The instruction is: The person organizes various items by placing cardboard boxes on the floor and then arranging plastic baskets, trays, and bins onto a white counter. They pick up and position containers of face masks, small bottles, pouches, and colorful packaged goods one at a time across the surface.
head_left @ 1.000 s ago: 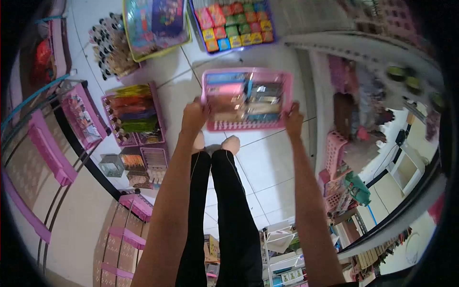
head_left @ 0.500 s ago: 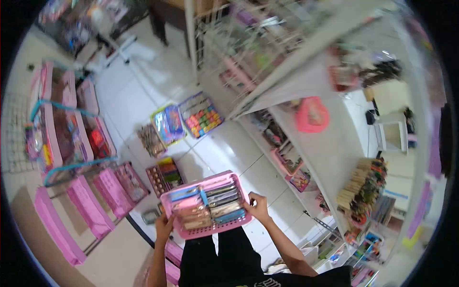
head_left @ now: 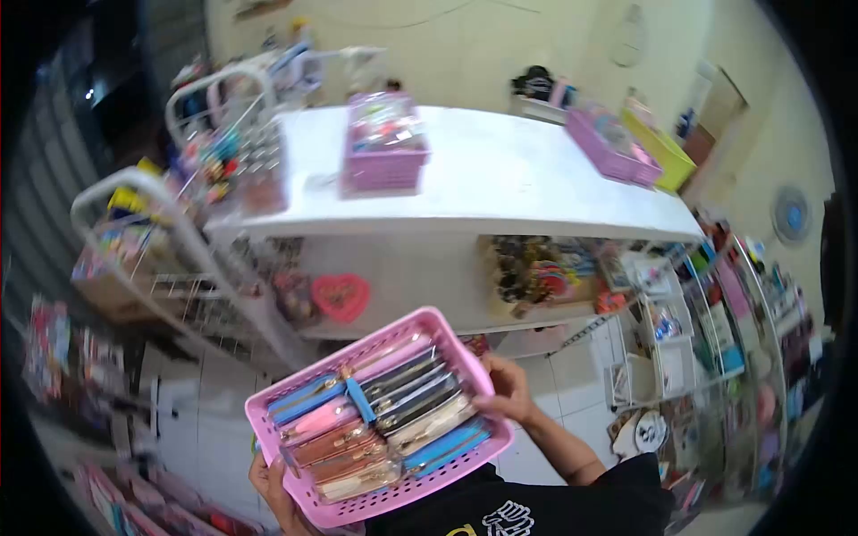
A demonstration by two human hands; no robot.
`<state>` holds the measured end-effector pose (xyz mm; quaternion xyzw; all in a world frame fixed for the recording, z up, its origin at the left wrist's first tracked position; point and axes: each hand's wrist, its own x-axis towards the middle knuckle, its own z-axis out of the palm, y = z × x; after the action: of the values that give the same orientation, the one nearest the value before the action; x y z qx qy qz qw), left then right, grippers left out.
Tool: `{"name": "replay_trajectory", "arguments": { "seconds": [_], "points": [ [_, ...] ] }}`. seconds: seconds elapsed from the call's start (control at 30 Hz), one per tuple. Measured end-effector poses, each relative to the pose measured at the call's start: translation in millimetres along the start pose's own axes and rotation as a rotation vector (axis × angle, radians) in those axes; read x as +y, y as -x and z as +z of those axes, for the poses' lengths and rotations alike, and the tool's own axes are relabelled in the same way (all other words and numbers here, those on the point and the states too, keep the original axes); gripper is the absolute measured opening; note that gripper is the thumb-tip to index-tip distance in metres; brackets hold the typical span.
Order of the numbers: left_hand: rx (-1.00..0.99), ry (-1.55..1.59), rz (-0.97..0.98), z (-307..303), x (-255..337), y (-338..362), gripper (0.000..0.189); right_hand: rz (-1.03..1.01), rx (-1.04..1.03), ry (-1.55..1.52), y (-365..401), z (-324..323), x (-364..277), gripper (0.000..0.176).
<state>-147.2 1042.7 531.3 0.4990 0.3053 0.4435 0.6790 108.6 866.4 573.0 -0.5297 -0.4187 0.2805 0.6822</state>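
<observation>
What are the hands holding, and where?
The left hand and right hand hold the pink basket, one at each short end.

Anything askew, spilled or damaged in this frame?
One thing: in the pink basket, a narrow blue item lies crosswise between two columns of packets, out of line with them. No spill shows; blur hides fine damage.

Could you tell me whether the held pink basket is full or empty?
Nearly full: two columns of packets span the pink basket almost end to end.
</observation>
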Motion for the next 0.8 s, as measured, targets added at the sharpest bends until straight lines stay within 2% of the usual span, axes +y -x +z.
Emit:
{"name": "replay_trajectory", "arguments": {
  "seconds": [0.07,0.1,0.2,0.23,0.33,0.4,0.43,0.5,0.53,0.6,0.73,0.8],
  "points": [
    [-0.118,0.02,0.017,36.8,29.8,-11.2,0.032,-0.048,0.088,0.008,-1.2,-17.5,-51.8,0.036],
    [-0.194,-0.016,0.036,88.3,20.2,-31.4,0.035,-0.051,0.135,-0.001,-18.4,-68.7,-55.2,0.039],
    [-0.487,0.026,0.071,172.7,49.9,-51.5,0.041,-0.108,0.238,0.046,-31.5,-131.4,-102.2,0.037],
    [-0.507,0.025,0.081,198.4,56.8,-54.7,0.041,-0.093,0.293,0.0,-36.1,-151.1,-113.8,0.036],
    [-0.643,0.056,0.113,274.9,62.8,-60.2,0.04,-0.149,0.259,-0.077,-56.3,-224.1,-134.2,0.032],
    [-0.604,0.112,0.19,320.8,63.1,-59.0,0.032,-0.113,0.17,-0.019,-74.0,-270.1,-142.5,0.024],
    [-0.61,0.108,0.198,338.7,62.0,-57.8,0.032,-0.123,0.172,-0.022,-82.9,-288.9,-145.2,0.024],
    [-0.489,0.013,0.163,365.9,57.1,-55.0,0.024,-0.101,0.183,-0.037,-101.9,-317.7,-145.4,0.016],
    [-0.471,0.002,0.228,378.2,43.6,-61.1,0.021,-0.105,0.18,-0.043,-110.3,-330.4,-143.8,0.016],
    [-0.474,0.046,0.205,397.1,29.8,-65.8,0.02,-0.042,0.184,-0.06,-129.7,-352.6,-141.0,0.01],
    [-0.431,0.123,0.181,427.4,14.6,-68.2,0.017,-0.041,0.096,-0.07,-177.2,-391.3,-125.4,0.003],
    [-0.396,0.137,0.2,437.6,12.8,-69.5,0.016,0.019,0.022,0.035,-203.4,-402.6,-122.5,0.008]
  ]
}}
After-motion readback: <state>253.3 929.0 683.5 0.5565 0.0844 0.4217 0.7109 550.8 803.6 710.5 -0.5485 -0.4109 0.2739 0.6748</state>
